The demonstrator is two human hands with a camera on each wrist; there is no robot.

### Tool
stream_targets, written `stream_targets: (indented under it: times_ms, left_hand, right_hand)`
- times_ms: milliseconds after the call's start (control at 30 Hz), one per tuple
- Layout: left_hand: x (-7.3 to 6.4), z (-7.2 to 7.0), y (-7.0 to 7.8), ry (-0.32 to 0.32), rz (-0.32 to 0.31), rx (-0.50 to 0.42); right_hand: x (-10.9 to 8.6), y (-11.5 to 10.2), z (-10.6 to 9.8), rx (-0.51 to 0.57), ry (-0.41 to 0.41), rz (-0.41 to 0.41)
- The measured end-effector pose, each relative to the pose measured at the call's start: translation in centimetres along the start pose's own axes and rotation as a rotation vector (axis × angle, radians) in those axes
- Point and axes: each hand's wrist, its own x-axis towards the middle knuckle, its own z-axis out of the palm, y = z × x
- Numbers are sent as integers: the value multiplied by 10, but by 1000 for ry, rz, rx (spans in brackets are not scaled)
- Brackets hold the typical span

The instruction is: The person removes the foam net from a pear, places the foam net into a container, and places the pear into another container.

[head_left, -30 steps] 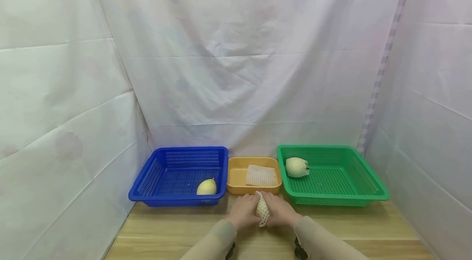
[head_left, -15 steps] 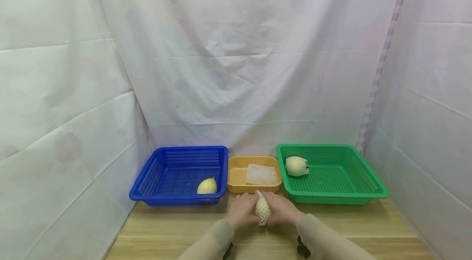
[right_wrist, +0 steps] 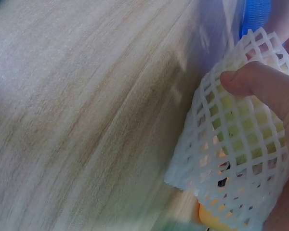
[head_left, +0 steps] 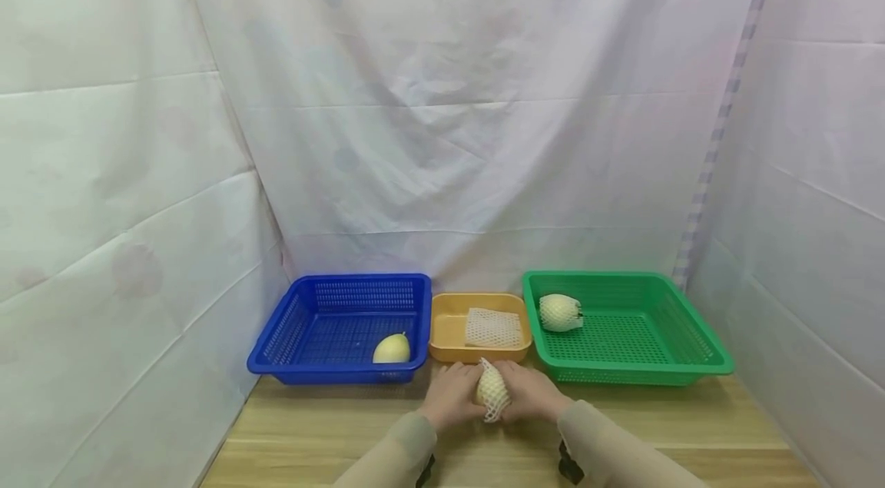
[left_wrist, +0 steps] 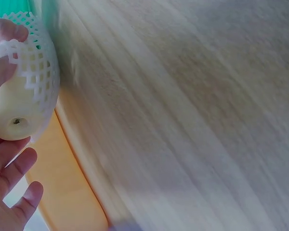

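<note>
Between both hands, in the head view, is a pear in a white foam net [head_left: 493,394], low over the table. My left hand [head_left: 452,396] holds it from the left. In the left wrist view, the pear's bare round end [left_wrist: 14,113] sticks out of the net, with left fingertips [left_wrist: 24,161] under it. My right hand [head_left: 531,393] grips the netted side. The right wrist view shows the right thumb [right_wrist: 248,82] pressing the net [right_wrist: 241,139] over the pear, and the net's loose end reaches past the fruit.
A blue basket [head_left: 339,374] at left holds a bare pear [head_left: 392,349]. An orange tray [head_left: 480,354] in the middle has flat foam nets [head_left: 493,328]. The green basket [head_left: 632,373] at right contains a netted pear [head_left: 560,313]. White cloth [head_left: 442,165] hangs behind.
The hands stay round the pear, and the net shows slightly wider between them than a second ago. The baskets and tray have only shifted slightly with the head view.
</note>
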Motion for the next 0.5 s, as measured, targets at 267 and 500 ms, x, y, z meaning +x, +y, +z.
stream_targets:
  times_ms: [267, 500]
  left_hand:
    - [-3, 3, -2, -16, -20, -19]
    - [-2, 9, -4, -26, -23, -24]
  right_hand:
    - [0, 3, 3, 4, -8, 9]
    - [1, 2, 5, -9, -7, 10]
